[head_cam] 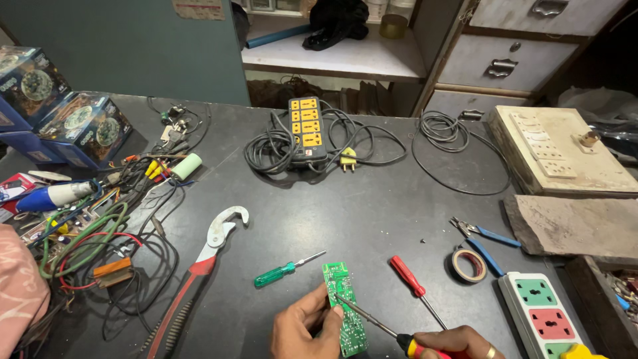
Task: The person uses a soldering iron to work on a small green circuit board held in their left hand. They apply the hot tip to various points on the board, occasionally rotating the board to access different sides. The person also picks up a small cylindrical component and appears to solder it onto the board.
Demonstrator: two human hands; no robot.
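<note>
Two hands over a cluttered dark workbench (372,213): left hand (307,329) pinching circuit board (347,306), right hand (458,342) gripping screwdriver (379,326).

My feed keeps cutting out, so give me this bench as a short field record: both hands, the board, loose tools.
left hand: left hand holds the green circuit board by its edge
right hand: right hand grips a red-and-yellow-handled tool, tip on the board
loose tools: green screwdriver, red screwdriver, red-handled wrench, blue-handled pliers
also: tape roll, black-and-yellow power strip
surface: dark table
</note>
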